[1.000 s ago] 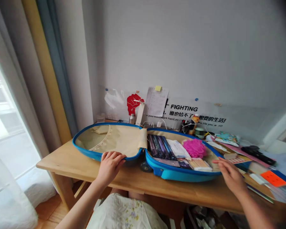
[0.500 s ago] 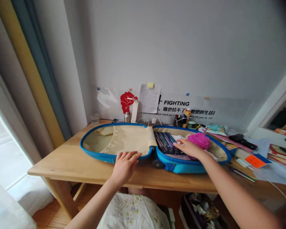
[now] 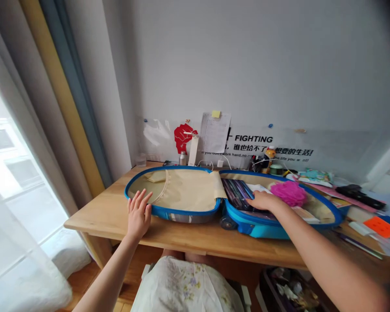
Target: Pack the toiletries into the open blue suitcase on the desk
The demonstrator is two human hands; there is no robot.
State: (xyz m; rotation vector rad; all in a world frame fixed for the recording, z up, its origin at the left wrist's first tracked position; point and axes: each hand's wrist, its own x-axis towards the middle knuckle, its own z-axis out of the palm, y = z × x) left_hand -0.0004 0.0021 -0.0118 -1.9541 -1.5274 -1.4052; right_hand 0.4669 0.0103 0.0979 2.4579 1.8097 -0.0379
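Note:
A blue suitcase (image 3: 188, 213) with a beige lining lies unfolded on the wooden desk (image 3: 178, 236). My left hand (image 3: 139, 214) rests at the front left rim of its left shell, fingers spread and holding nothing. Inside the right shell, my right hand (image 3: 263, 201) has its fingers together and bent over a row of dark, slim, shiny packs (image 3: 235, 193); the fingertips are partly hidden. Just behind that hand sits a pink mesh bath puff (image 3: 288, 193). Something white (image 3: 258, 188) shows between the packs and the puff.
Right of the suitcase are an orange and blue object (image 3: 381, 227), pens (image 3: 360, 245), papers and a black item (image 3: 360, 196). A small metal bottle (image 3: 182, 158) and a white upright lamp-like item (image 3: 193, 151) stand behind. A bin (image 3: 289, 290) with rubbish is below the desk.
My left hand has moved left along the suitcase's front rim, and its fingers have spread. My right hand stays at the dark packs. The camera view has turned slightly left.

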